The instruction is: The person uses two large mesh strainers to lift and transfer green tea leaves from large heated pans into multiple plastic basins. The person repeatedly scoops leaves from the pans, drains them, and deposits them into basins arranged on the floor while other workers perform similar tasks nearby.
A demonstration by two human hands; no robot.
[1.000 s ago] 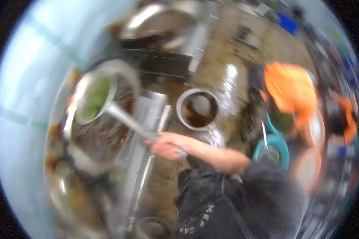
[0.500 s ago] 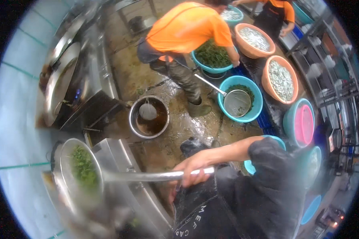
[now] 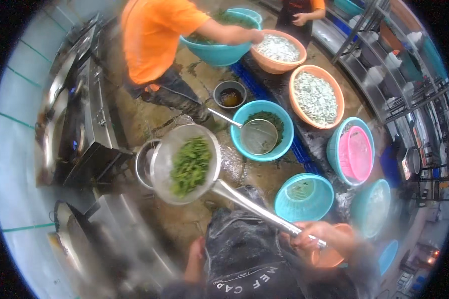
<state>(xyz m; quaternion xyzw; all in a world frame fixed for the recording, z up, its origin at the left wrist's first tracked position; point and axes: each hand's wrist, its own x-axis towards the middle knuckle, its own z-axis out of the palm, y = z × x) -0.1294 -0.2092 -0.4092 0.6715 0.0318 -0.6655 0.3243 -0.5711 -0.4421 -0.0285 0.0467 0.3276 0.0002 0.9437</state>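
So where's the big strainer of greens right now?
In the head view, the strainer's bowl is just left of centre, partly hiding a metal pot, with its handle slanting down rightward to the person's right hand.

Green leaves (image 3: 190, 165); silver skimmer (image 3: 244, 202); black apron (image 3: 244, 244) — white-lettered; pink basket (image 3: 358, 154); turquoise basin (image 3: 262, 157); co-worker's shirt (image 3: 152, 45) — bright orange.

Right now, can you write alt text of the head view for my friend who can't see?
The right fingers grip a long-handled metal scoop holding greens. Ahead, a co-worker in orange stands beside a teal tub.
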